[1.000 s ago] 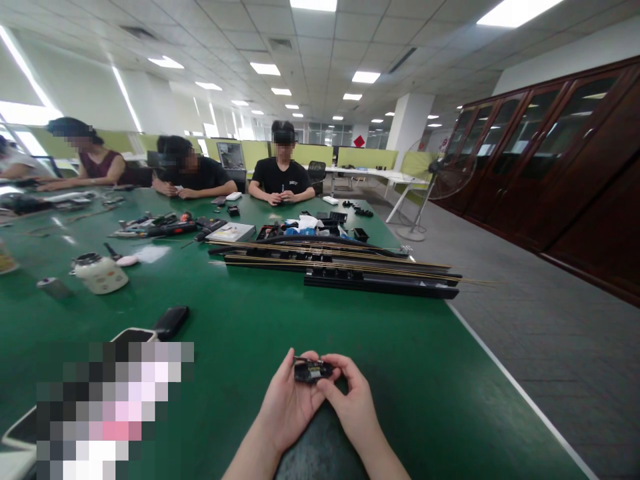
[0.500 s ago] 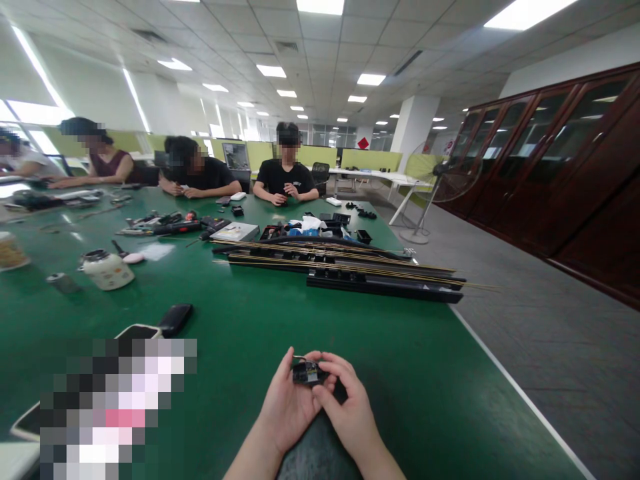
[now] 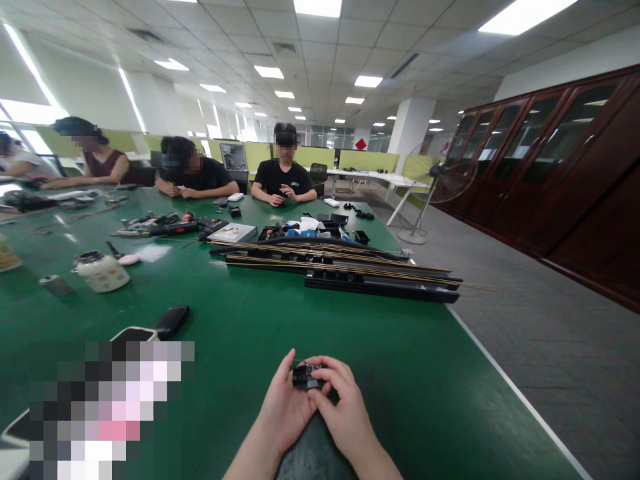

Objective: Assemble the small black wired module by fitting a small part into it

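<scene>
A small black plastic housing point(image 3: 302, 377) with what looks like electronic parts inside lies across the fingers of my left hand point(image 3: 286, 408), palm up with the thumb raised along its left side. My right hand point(image 3: 344, 405) closes on the housing's right part, thumb below and index finger over its top face. A thin wire point(image 3: 300, 362) shows at the upper edge. My right fingers cover the right end of the housing.
Long black rails point(image 3: 383, 291) and thin brass-coloured rods point(image 3: 345, 267) lie ahead on the green table point(image 3: 240, 333). A white jar point(image 3: 102, 272), a metal cylinder point(image 3: 56, 285) and a black case point(image 3: 173, 322) are leftward. Co-workers sit beyond; a fan point(image 3: 434, 170) stands right.
My right hand has shifted leftward over the housing, its index finger now covering more of the top face. My left hand keeps its place. Across the table, a co-worker has lifted one hand.
</scene>
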Motion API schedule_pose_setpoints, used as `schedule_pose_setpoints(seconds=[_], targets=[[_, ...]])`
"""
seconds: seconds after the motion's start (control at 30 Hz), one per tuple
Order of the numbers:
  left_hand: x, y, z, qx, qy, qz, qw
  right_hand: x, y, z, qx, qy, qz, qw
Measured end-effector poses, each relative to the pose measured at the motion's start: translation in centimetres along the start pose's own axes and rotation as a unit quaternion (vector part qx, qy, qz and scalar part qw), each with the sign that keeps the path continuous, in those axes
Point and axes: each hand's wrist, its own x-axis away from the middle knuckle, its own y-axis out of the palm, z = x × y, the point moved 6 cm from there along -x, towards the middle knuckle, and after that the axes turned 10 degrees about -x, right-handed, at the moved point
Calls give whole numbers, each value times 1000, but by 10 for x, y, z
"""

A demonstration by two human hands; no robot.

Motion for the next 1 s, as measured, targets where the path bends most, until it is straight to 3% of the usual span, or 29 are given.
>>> schedule_pose_setpoints(seconds=[0.27,0.53,1.0], targets=[[-1,-5,-1,-1,1,35,999,0,0,0,-15,15,4,1000],[-3,-9,-1,-16,-3,60,998,-2,-11,10,-84,43,75,993],[-1,-9,-2,-14,-15,84,996,-1,-17,36,-253,126,153,947]])
